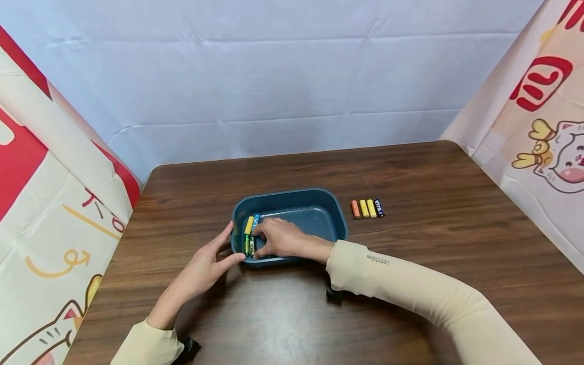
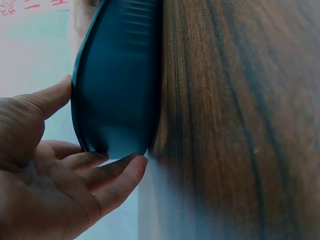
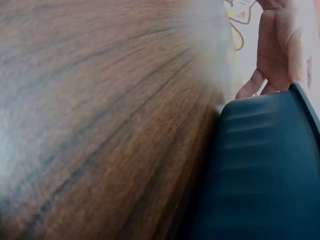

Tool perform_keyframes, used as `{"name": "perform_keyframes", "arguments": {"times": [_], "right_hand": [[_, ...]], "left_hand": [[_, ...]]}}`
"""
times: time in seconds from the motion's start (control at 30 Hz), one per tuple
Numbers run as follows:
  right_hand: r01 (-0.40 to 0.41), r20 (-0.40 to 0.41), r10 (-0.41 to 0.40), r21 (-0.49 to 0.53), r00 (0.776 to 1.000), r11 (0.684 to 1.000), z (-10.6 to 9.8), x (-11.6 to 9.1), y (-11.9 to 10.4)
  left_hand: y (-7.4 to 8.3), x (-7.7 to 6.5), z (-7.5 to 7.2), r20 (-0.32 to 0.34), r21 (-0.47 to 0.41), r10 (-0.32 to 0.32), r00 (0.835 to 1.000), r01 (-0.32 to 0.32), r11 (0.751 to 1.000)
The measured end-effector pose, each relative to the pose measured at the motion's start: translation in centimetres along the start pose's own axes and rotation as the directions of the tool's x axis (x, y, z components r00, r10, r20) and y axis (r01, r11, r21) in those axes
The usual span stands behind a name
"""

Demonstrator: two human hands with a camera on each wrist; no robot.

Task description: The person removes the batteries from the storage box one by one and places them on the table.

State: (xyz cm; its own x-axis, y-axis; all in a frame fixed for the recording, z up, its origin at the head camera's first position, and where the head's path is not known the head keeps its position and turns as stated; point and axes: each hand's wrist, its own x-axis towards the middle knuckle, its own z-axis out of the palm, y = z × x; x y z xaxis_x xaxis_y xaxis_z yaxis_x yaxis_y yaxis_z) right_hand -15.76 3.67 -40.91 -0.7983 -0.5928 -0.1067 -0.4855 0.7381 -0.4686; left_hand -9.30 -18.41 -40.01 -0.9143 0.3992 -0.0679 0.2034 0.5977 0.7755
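Observation:
A dark blue rectangular plastic bin (image 1: 315, 195) stands on the wooden table. At its left end, my left hand (image 1: 203, 266) steadies it with thumb near the front corner of the rim and fairly straight fingers against the end wall. In the left wrist view, those fingertips (image 2: 138, 167) rest low on the bin's wall. My right hand (image 1: 283, 238) reaches inside, thumb and index finger curled at the two ends of a black battery (image 1: 253, 247). Beside that lie a green battery (image 1: 247, 245), a yellow battery (image 1: 249, 225) and a blue battery (image 1: 256, 221), close along the left wall.
Right of the bin, a row of loose batteries lies on the table (image 1: 410, 243): an orange battery (image 1: 355, 209), two yellow batteries (image 1: 367, 209) and a dark blue battery (image 1: 379, 208). A pale cloth (image 1: 292, 91) hangs behind the table's far edge, with printed sheets at both sides.

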Motion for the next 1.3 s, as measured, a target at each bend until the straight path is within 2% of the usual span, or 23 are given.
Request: {"name": "perform_keyframes", "arguments": {"times": [0.37, 0.8, 1.03, 1.3], "right_hand": [[-0.012, 0.01, 0.012, -0.044, 1.0, 0.999, 0.17, 0.17, -0.18], [0.024, 0.003, -0.023, -0.103, 1.0, 0.994, 0.2, 0.19, -0.13], [0.021, -0.01, -0.022, -0.069, 1.0, 0.997, -0.09, 0.12, -0.09], [-0.003, 0.01, 0.003, -0.019, 1.0, 1.0, -0.42, -0.16, -0.1]], "left_hand": [[-0.1, -0.01, 0.02, -0.001, 0.009, 0.001, 1.0, -0.001, 1.0], [-0.1, 0.0, 0.06, -0.002, 0.01, -0.003, 1.0, 0.003, 1.0], [-0.15, 0.06, 0.07, -0.006, 0.013, -0.021, 1.0, 0.021, 1.0], [-0.27, 0.07, 0.1, -0.007, 0.021, -0.006, 1.0, 0.006, 1.0]]}}
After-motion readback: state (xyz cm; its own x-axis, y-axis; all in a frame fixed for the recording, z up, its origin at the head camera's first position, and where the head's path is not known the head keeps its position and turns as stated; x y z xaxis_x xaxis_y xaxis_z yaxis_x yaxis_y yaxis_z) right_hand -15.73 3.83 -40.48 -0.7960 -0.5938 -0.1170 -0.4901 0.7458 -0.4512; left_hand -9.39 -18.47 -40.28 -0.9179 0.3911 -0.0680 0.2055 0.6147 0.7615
